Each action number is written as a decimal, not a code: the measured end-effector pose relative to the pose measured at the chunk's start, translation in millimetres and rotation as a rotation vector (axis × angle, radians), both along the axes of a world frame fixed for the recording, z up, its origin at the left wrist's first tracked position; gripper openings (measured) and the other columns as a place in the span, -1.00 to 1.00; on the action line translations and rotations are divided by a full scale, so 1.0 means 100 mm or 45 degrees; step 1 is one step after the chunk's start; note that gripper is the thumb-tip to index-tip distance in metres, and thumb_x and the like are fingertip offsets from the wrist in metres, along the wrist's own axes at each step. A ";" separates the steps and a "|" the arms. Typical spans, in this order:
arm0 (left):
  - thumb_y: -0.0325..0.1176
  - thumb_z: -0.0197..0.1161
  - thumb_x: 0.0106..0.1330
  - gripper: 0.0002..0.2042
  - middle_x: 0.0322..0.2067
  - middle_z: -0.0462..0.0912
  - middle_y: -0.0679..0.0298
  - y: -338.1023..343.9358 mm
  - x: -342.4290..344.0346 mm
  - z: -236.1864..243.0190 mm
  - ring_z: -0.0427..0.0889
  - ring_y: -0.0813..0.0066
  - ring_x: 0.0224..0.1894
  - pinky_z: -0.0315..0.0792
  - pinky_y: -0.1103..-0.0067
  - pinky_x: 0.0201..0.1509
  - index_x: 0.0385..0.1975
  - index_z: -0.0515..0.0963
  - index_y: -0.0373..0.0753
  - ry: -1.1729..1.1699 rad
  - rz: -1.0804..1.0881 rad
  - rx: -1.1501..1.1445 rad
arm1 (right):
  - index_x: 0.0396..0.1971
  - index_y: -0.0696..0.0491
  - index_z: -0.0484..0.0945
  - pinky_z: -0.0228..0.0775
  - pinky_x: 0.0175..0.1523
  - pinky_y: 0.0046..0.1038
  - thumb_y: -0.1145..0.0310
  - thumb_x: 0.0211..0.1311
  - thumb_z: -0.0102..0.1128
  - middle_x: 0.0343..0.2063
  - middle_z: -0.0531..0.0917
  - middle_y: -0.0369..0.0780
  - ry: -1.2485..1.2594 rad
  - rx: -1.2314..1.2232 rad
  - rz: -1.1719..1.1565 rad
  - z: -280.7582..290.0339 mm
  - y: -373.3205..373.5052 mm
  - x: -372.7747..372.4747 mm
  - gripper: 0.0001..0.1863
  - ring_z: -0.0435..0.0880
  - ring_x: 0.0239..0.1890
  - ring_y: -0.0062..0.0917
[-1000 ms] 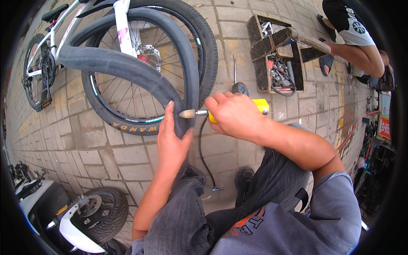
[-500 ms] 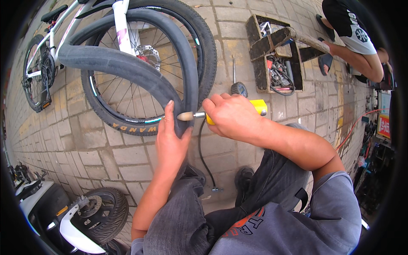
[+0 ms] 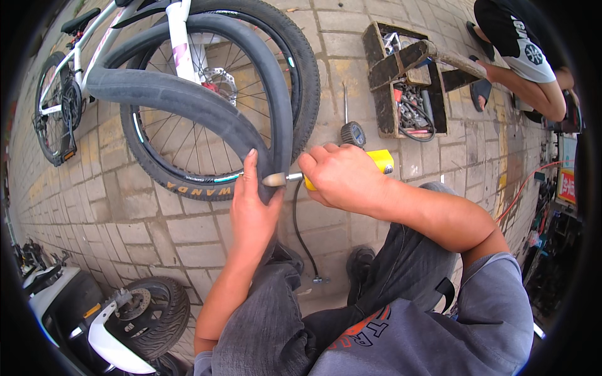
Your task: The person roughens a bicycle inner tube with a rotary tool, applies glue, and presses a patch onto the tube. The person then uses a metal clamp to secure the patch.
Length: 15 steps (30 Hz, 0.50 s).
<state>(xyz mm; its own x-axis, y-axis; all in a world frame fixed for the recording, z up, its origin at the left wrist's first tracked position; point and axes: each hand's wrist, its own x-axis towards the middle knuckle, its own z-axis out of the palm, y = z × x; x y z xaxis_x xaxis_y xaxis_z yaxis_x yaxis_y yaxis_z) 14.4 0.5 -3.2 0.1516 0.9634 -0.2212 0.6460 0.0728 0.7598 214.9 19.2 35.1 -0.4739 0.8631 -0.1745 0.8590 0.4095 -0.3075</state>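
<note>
A black inner tube (image 3: 182, 97) is looped in front of the bicycle wheel, its near end running down to my lap. My left hand (image 3: 254, 210) grips this end, thumb on one side and fingers largely hidden beneath. In my right hand (image 3: 345, 175) is a yellow handheld rotary grinder (image 3: 381, 160), its body mostly covered by my fist. Its metal shaft ends in a tan cone-shaped grinding bit (image 3: 273, 180), which lies against the tube beside my left thumb.
Behind the tube stands a white bicycle (image 3: 180, 44) with a knobby front tyre (image 3: 306, 81). A gauge (image 3: 353, 134) and a thin black hose (image 3: 298, 235) lie on the paving. A wooden toolbox (image 3: 378, 81) sits far right, near a person (image 3: 523, 69). A scooter wheel (image 3: 160, 316) is at lower left.
The grinder in my right hand has shifted slightly toward me, its bit now a little lower along the tube. My left hand keeps its place on the tube.
</note>
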 end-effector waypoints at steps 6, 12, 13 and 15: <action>-0.50 0.41 0.06 -0.12 0.04 0.54 -0.01 -0.01 -0.02 -0.06 0.58 0.10 0.09 0.45 0.36 0.12 0.44 0.11 -0.08 -0.223 0.068 -0.137 | -0.34 0.11 0.45 0.54 -0.30 -0.25 0.27 -0.10 0.39 -0.44 0.58 -0.15 0.021 -0.009 0.033 -0.01 -0.02 0.02 -0.63 0.66 -0.36 -0.25; -0.56 0.38 0.02 -0.12 0.05 0.55 0.11 -0.05 -0.09 -0.23 0.56 0.39 0.08 0.43 0.50 0.17 0.43 0.12 -0.18 -0.589 0.164 -0.173 | -0.31 0.11 0.45 0.53 -0.29 -0.23 0.27 -0.12 0.40 -0.43 0.57 -0.15 0.066 -0.015 -0.025 0.02 0.05 0.05 -0.60 0.65 -0.35 -0.23; -0.57 0.38 0.02 -0.12 0.04 0.55 0.13 -0.06 -0.09 -0.22 0.56 0.42 0.06 0.43 0.52 0.15 0.43 0.12 -0.18 -0.661 0.184 -0.195 | -0.31 0.11 0.45 0.53 -0.28 -0.23 0.27 -0.12 0.41 -0.43 0.57 -0.15 0.056 -0.037 -0.020 0.03 0.04 0.04 -0.60 0.65 -0.35 -0.23; -0.59 0.36 0.03 -0.11 0.03 0.54 0.17 -0.06 -0.11 -0.24 0.55 0.47 0.04 0.43 0.54 0.14 0.43 0.11 -0.18 -0.697 0.187 -0.203 | -0.31 0.11 0.45 0.53 -0.29 -0.23 0.27 -0.12 0.40 -0.43 0.57 -0.15 0.071 -0.039 -0.009 0.03 0.04 0.03 -0.60 0.65 -0.35 -0.23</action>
<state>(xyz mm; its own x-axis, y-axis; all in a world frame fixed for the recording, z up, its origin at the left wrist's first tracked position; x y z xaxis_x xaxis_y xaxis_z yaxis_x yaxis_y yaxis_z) 3.7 -5.6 -27.5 0.1518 0.9443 -0.2920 0.1372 0.2724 0.9523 218.2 22.9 38.5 -0.4777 0.8610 -0.1745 0.8428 0.3932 -0.3675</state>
